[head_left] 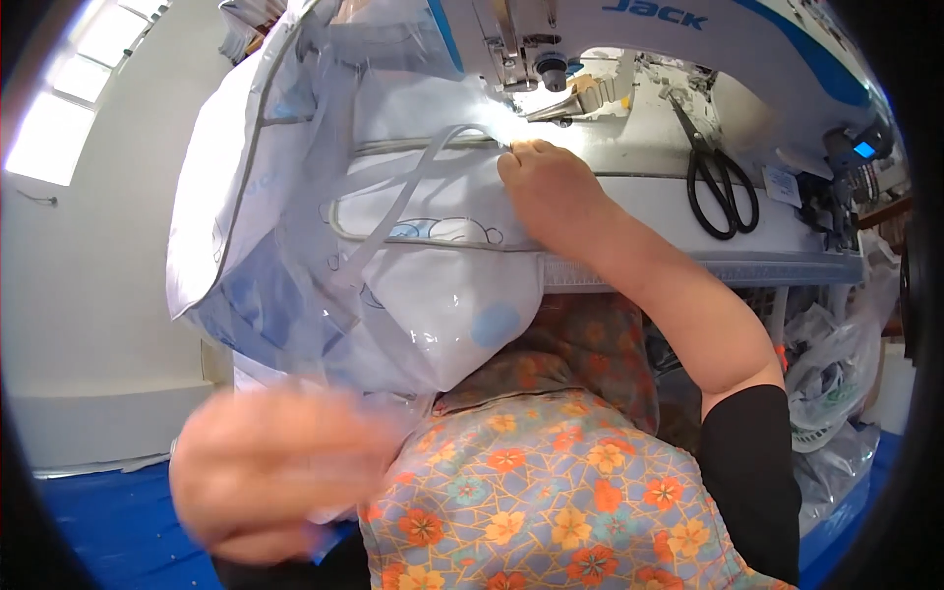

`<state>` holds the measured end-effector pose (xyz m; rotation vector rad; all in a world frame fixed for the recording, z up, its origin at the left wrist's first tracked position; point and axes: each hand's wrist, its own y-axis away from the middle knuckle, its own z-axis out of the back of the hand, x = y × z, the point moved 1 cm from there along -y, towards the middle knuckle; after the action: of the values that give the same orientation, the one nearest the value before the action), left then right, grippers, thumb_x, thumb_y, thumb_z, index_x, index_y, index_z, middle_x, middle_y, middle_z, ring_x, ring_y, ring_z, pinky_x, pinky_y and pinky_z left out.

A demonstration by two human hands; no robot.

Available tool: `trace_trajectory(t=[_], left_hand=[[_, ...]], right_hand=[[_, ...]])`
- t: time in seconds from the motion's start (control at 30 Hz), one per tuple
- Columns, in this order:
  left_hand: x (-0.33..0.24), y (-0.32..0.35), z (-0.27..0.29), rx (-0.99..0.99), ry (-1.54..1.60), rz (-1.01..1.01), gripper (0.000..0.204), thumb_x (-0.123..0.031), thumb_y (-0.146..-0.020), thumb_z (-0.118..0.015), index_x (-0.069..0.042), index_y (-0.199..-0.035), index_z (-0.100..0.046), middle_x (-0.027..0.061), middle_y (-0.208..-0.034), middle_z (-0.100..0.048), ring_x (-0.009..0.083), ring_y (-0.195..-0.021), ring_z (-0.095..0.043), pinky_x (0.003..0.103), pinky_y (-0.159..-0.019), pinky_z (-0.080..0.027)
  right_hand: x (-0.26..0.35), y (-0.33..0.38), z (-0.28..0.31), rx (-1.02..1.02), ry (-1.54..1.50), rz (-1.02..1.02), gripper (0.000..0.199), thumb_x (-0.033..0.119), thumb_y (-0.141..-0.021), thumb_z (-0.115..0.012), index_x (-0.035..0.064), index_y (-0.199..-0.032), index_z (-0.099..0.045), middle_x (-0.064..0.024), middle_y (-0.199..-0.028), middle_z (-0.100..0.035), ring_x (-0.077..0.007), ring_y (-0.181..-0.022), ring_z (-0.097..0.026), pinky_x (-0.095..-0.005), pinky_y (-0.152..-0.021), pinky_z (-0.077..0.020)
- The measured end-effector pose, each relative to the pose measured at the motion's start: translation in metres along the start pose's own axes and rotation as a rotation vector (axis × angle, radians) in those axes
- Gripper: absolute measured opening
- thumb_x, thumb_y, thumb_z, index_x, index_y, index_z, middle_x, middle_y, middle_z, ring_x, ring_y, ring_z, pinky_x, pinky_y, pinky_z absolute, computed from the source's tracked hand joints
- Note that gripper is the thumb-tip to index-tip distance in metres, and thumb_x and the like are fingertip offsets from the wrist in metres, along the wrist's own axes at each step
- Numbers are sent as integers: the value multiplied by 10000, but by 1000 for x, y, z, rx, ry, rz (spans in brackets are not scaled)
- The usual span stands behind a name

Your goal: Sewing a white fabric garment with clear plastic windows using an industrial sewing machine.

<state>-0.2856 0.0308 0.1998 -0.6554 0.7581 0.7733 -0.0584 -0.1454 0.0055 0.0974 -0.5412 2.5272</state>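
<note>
A white vinyl-looking sheet (472, 324) with grey piping, blue spots and line drawings lies across the sewing machine bed and hangs over its front edge. My right hand (556, 192) rests at its far right edge, just below the needle area, with curled fingers gripping the material. A pale narrow strip (403, 197) loops over the sheet beside that hand. At the lower left, my left hand (280, 467) is smeared by motion, away from the machine and near the sheet's hanging lower part. Its fingers cannot be made out.
The sewing machine (678, 39) arches over the far side, its lamp lit by the needle. Black-handled scissors (723, 187) lie on the bed to the right. Clear plastic bags (836, 364) hang at the right. A blue floor covering (118, 521) shows at lower left.
</note>
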Motion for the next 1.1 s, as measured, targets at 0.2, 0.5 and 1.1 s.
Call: trace_trajectory(t=[0.2,0.5,1.1], left_hand=[[198,-159,-34,-107,-815,217,269,-66,-838,-559,-54,-1076,-683,195,-1014,-685,382,-944,-651,432,-836,-522],[254,-146,-42,-360,-590,101,143,-65,-803,-642,-48,-923,-718,117,-919,-697,336,-866,-654,427,-762,-526],[232,-147,-21,12,-704,85,240,-43,-752,-634,-106,-976,-695,103,-893,-645,303,-815,-650,375,-718,-539]], right_hand=[[-4,-3,-15,-208,-269,55,195,31,-790,-577,9,-978,-620,-136,-987,-651,-296,-964,-635,-391,-832,-525],[21,65,15,-167,-876,-561,339,32,-894,-605,30,-1228,-552,-116,-1244,-598,-221,-1134,-608,-340,-929,-504],[37,48,-8,-334,-1544,-624,442,216,-977,-603,-20,-1336,-501,-126,-1250,-589,-181,-1126,-565,-332,-996,-445]])
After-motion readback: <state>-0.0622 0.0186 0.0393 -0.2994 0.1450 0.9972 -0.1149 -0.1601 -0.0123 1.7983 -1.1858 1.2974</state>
